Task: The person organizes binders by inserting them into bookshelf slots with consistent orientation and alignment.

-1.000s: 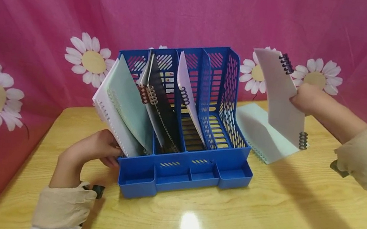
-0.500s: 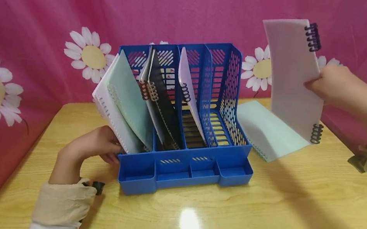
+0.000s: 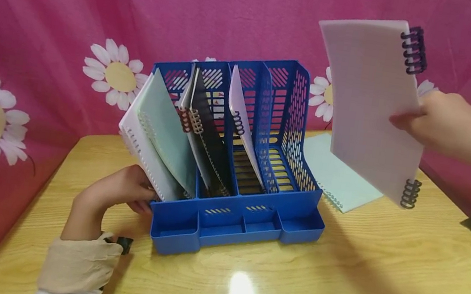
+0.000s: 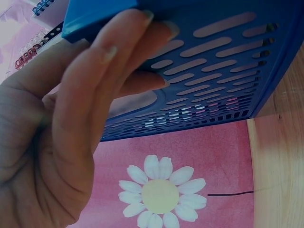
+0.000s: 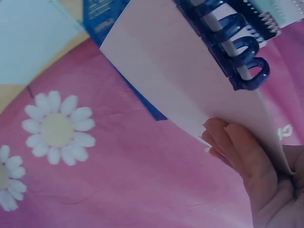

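Observation:
My right hand [image 3: 443, 118] pinches a pale pink spiral notebook [image 3: 365, 90] by its ring-bound edge, holding it raised at the right. Dark purple rings show large in the right wrist view, with the fingers [image 5: 242, 152] flat along the cover. My left hand [image 3: 126, 187] grips the front left edge of a blue file organizer [image 3: 176, 245]; the left wrist view has its fingers [image 4: 76, 104] against the slotted side wall. White and mint notebooks [image 3: 169, 133] lean in the leftmost slot. Black-covered notebooks [image 3: 209, 138] and a lilac notebook [image 3: 242, 113] stand in the middle slots.
A mint spiral notebook [image 3: 344, 177] lies flat on the wooden table [image 3: 310, 288], right of the organizer and partly behind the raised notebook. Behind everything hangs a pink cloth [image 3: 236, 11] with white daisies. Small open trays [image 3: 224, 226] line the organizer's front.
The right hand has lifted the pink notebook up and to the right, turning its cover more toward the head camera. My left hand stays at the organizer's edge.

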`<move>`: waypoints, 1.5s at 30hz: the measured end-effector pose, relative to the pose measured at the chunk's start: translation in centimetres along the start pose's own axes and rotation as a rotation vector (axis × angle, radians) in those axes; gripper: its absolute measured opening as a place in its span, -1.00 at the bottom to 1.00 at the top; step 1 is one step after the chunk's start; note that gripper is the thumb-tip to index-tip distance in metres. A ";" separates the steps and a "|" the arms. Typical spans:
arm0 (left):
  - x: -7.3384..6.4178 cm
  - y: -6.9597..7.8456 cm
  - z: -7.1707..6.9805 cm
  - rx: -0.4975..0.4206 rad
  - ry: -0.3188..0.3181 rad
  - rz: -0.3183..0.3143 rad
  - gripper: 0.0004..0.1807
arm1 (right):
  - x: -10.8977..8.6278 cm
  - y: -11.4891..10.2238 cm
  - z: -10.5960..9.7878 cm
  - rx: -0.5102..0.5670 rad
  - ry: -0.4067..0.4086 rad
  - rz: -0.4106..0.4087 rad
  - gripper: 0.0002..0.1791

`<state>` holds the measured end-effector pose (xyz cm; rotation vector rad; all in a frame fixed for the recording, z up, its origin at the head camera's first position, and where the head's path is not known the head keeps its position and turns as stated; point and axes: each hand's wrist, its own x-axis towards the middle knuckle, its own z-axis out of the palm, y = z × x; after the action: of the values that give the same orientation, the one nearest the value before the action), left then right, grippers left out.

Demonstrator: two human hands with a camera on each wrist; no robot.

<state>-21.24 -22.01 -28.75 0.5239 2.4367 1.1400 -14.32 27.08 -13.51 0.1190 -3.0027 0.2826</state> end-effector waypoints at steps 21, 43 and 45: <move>-0.4 -0.4 -0.1 0.030 -0.008 0.025 -0.61 | 0.6 -6.4 1.7 0.119 0.127 -0.201 -0.63; 0.3 0.2 -0.1 0.057 -0.018 0.040 -0.72 | 4.4 -13.5 3.7 0.134 0.074 -0.292 -0.61; 0.3 0.1 -0.1 0.049 -0.018 0.036 -0.71 | 4.7 -14.1 3.9 0.142 0.080 -0.284 -0.61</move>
<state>-21.53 -21.85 -28.66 0.5931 2.4547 1.0869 -18.10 12.20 -14.13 0.5276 -2.8346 0.4567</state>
